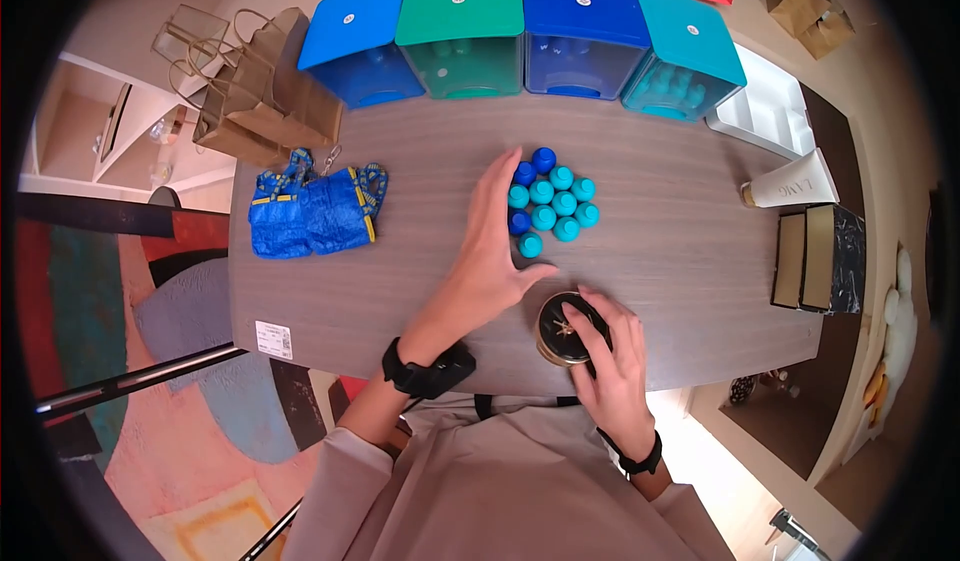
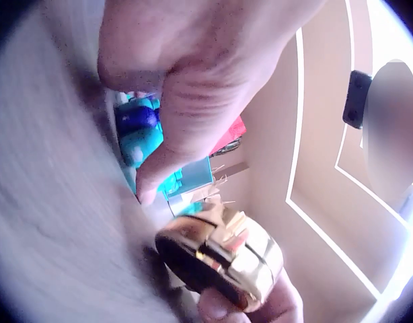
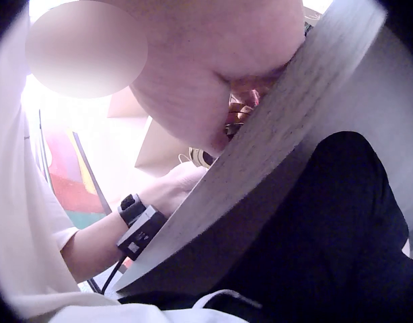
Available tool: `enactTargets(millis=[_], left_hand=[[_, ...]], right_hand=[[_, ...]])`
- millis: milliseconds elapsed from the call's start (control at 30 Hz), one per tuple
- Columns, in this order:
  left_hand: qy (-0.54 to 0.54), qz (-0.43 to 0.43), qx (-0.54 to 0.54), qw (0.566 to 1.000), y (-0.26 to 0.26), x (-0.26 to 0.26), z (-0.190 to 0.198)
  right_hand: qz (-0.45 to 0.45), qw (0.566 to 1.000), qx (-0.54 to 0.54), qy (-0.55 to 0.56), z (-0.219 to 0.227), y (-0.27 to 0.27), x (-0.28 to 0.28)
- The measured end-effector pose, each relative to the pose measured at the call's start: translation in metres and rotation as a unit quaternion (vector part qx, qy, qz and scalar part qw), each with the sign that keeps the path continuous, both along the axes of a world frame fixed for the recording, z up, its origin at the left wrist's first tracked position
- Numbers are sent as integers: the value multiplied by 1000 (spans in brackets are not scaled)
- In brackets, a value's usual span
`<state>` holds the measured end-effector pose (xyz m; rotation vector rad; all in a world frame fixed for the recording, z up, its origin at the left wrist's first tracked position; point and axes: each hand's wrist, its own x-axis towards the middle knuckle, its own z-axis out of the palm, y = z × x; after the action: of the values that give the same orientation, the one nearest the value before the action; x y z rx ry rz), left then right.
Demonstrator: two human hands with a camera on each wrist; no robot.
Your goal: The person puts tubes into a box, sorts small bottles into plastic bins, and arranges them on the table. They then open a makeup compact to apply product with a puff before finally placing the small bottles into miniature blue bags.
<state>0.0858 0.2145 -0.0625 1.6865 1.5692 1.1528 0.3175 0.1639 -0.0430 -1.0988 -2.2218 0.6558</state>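
A cluster of several small teal bottles [image 1: 563,204] and a few dark blue bottles [image 1: 543,160] stands on the table. My left hand [image 1: 487,246] lies along the left side of this cluster, fingers extended and thumb spread below it. In the left wrist view, its fingers partly hide a dark blue bottle [image 2: 138,118]. Near the table's front edge my right hand [image 1: 612,363] grips a round box [image 1: 562,330] with a black top, a gold star-like emblem and a gold side. That shiny gold side shows in the left wrist view, with fingertips [image 2: 220,306] against it.
Four lidded bins, one of them a green bin [image 1: 460,21], line the back. Paper bags [image 1: 290,101] and a blue bag [image 1: 312,216] are at left. On the right are a white tray [image 1: 765,101], a white tube [image 1: 795,183] and a black-and-gold box [image 1: 833,259].
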Motion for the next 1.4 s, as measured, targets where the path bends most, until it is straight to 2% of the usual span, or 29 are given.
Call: enactTargets(millis=[167, 233, 267, 333, 500, 667, 767, 833, 867, 933, 967, 1033, 1067, 1133, 1267, 1400], left_hand=[[14, -49, -15, 999, 12, -24, 2], [7, -97, -25, 995, 25, -24, 6], [5, -97, -24, 995, 31, -25, 7], [-11, -154, -25, 988, 40, -24, 7], [-39, -178, -58, 982, 46, -20, 11], [-45, -188, -61, 979, 47, -22, 10], [-39, -172, -17, 984, 37, -24, 10], [-33, -114, -3, 993, 19, -27, 14], [-34, -116, -3, 993, 9, -28, 17], [1, -31, 2, 1000, -15, -32, 23], [0, -32, 1, 999, -27, -35, 21], [-29, 38, 14, 999, -51, -40, 11], [-31, 37, 13, 999, -63, -40, 8], [-158, 94, -46, 982, -82, -40, 1], [-177, 116, 6, 977, -91, -40, -15], [-179, 122, 17, 976, -85, -36, -11]], right_hand=[[29, 999, -12, 40, -6, -6, 7], [13, 996, -61, 60, -4, -10, 10], [13, 997, -59, 58, -4, -12, 10], [-24, 993, -69, 95, -4, -15, 8], [-41, 993, -68, 91, 0, -19, 6], [-104, 992, -41, 61, 11, -30, 10], [-118, 993, 14, 27, 7, -36, 23], [-133, 990, 41, 8, 8, -41, 28], [-142, 989, 50, -3, 8, -43, 30], [-157, 985, 68, -24, 9, -46, 33], [-158, 985, 68, -25, 7, -47, 35], [-157, 983, 84, 33, -3, -49, 37], [-157, 984, 83, 31, -7, -49, 36], [-157, 981, 69, 93, -13, -49, 33], [-162, 982, 42, 92, -10, -43, 24], [-149, 984, 79, 55, -7, -34, 20]])
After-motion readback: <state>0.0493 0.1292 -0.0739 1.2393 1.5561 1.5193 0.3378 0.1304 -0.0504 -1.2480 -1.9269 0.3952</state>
